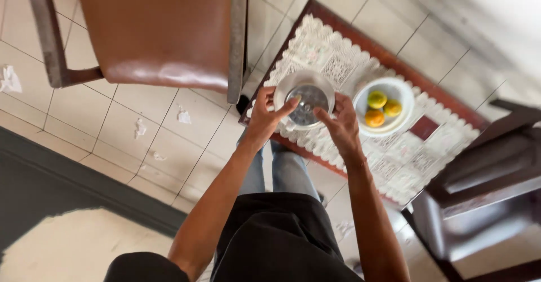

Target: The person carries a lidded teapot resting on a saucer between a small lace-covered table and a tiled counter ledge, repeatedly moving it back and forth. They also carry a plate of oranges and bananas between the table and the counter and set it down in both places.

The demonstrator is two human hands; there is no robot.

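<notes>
Black cloth of the person's clothing (282, 242) fills the foreground. Beyond it, left hand (265, 115) and right hand (341, 125) clasp opposite rims of a round clear glass dish (304, 98), fingers curled, over a white lace runner (344, 67) on a dark wooden table (445, 98). Just beside the dish, a white bowl (403, 98) holds three rounded yellow-orange fruits (383, 108). A small dark red square (424, 128) lies near the bowl.

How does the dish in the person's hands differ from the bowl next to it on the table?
The clear glass dish is see-through and looks empty; the white bowl is opaque and holds three yellow and orange fruits. The left hand and right hand hold the glass dish, while nothing touches the white bowl. Both are round and sit over the lace cloth.
</notes>
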